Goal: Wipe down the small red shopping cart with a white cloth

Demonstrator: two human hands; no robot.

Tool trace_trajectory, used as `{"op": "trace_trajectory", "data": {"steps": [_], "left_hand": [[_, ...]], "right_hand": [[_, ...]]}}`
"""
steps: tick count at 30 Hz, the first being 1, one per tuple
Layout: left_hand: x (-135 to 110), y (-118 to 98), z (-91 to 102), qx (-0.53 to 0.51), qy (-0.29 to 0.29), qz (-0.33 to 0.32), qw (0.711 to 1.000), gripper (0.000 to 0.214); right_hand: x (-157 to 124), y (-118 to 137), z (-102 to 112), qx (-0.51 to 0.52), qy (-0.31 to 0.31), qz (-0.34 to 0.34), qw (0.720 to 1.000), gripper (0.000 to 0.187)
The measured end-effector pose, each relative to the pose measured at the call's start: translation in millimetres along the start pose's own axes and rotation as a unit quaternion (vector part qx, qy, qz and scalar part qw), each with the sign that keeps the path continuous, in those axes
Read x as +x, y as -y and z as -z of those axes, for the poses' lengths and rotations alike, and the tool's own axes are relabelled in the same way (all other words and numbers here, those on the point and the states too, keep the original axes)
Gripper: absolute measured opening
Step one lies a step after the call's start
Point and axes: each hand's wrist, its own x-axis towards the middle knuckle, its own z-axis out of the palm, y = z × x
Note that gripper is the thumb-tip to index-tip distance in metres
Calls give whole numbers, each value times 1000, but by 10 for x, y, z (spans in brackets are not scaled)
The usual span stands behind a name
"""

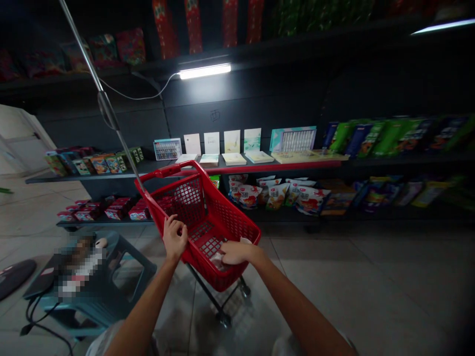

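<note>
A small red shopping cart (222, 217) on wheels stands in front of me, tilted. My left hand (174, 237) is closed around the cart's near left rim. My right hand (233, 252) reaches down into the basket, fingers curled on a pale, whitish thing I cannot make out. The cart's red handle (166, 172) is on its far side, toward the shelves.
Dark shelves (260, 165) along the wall carry notebooks, boxes and snack bags. A blue-green plastic stool (111, 277) with items on it stands at the lower left, with cables on the floor. A metal pole (107, 109) slants down toward the cart. The tiled floor extends to the right.
</note>
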Motion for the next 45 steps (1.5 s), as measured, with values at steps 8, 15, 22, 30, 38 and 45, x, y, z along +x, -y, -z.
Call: {"op": "trace_trajectory", "data": {"steps": [8, 15, 22, 30, 38, 45], "left_hand": [[140, -8, -88, -34, 52, 31, 998, 24], [200, -1, -167, -17, 23, 138, 990, 53], [360, 120, -135, 18, 85, 220, 972, 54], [536, 315, -165, 4, 184, 194, 964, 67], [388, 144, -217, -19, 203, 233, 951, 76], [422, 76, -221, 0, 154, 236, 960, 70]], "right_hand": [[-261, -457, 136, -75, -111, -26, 991, 29], [-329, -503, 25, -81, -127, -14, 988, 28], [-340, -196, -133, -59, -122, 20, 991, 25], [-426, -131, 45, 57, -217, 162, 961, 13], [-328, -666, 91, 202, -472, 54, 857, 40], [-53, -558, -222, 126, -439, 26, 889, 41]]}}
